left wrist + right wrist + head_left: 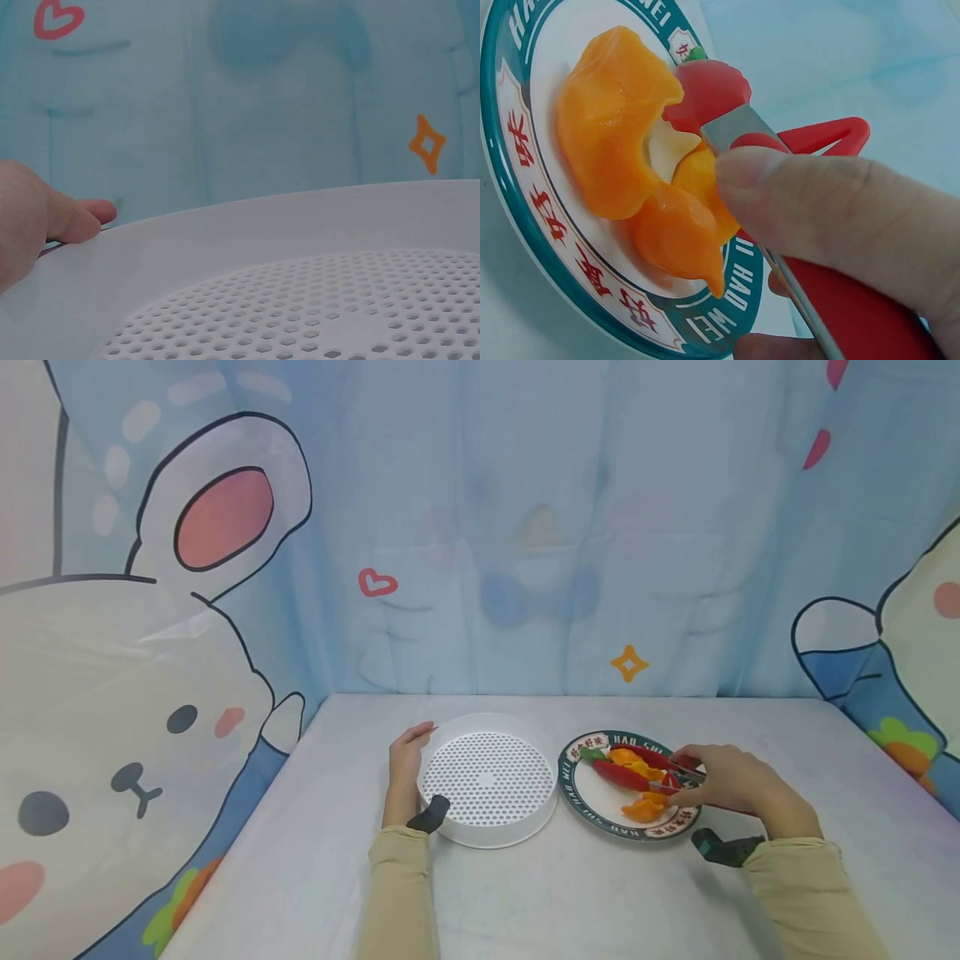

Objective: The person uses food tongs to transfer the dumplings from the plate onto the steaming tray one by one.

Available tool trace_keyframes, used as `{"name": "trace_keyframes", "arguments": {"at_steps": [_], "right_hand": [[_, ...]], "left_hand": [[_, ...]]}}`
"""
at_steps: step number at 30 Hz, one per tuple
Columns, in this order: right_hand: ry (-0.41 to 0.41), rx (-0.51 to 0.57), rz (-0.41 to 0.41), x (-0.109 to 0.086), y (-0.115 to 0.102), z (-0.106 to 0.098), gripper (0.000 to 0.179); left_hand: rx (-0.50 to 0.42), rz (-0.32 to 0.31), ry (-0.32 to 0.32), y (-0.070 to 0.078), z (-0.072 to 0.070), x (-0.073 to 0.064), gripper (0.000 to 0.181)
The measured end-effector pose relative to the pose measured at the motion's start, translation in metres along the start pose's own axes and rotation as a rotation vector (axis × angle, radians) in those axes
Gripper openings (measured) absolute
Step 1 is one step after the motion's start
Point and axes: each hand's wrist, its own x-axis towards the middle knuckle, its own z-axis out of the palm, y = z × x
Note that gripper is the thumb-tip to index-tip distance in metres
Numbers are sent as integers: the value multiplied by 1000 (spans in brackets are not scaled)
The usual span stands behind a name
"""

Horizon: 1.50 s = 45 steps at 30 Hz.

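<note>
My left hand (pixel 406 768) grips the left wall of a round white sieve (pixel 487 837), its fingers (pixel 75 217) bent at the rim in the left wrist view. Red-handled metal tongs (pixel 802 274) are in my right hand (pixel 731 781), with the thumb (pixel 780 180) pressing along one arm. The tongs reach over a green-rimmed plate (pixel 581 802), their ends right at a red chili pepper (pixel 624 775) with a green stem. Another red chili (pixel 639 750) lies behind it. Orange-yellow pieces (pixel 615 120) rest around them on the plate.
Sieve and plate stand side by side on a white-covered table (pixel 525 902). A blue cartoon-print curtain (pixel 480 527) rises behind the table's back edge and along both sides. Dark wrist camera mounts (pixel 723 847) stick out from the sleeves, the right one close to the plate.
</note>
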Motion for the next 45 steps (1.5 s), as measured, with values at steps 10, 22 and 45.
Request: {"name": "trace_keyframes", "arguments": {"at_steps": [10,22,45], "right_hand": [[25,34,-11,-3,6,-3,92],[75,88,-47,-4,5,-6,89],[345,117,-129,2,-71,9,83]], "left_hand": [[19,11,16,1,0,-2,28],[29,7,12,1,-1,0,28],[6,-20,7,1,0,-4,29]]}}
